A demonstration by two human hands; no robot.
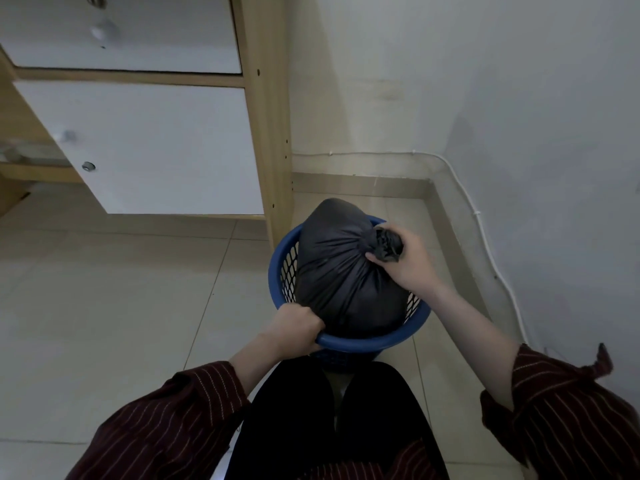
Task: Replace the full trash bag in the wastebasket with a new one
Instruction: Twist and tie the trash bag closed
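Wastebasket (367, 341), blue with mesh walls, is placed on the tiled floor (121, 306) in a corner, near a wooden cabinet (263, 116) with white doors. Its near rim is gripped by the left hand (294, 329), closed around it. A full black trash bag (339, 271), tied shut, sits in the basket and bulges above the rim. Its knotted neck is clasped by the right hand (407, 261). Dark striped sleeves (561, 403) are seen on both arms
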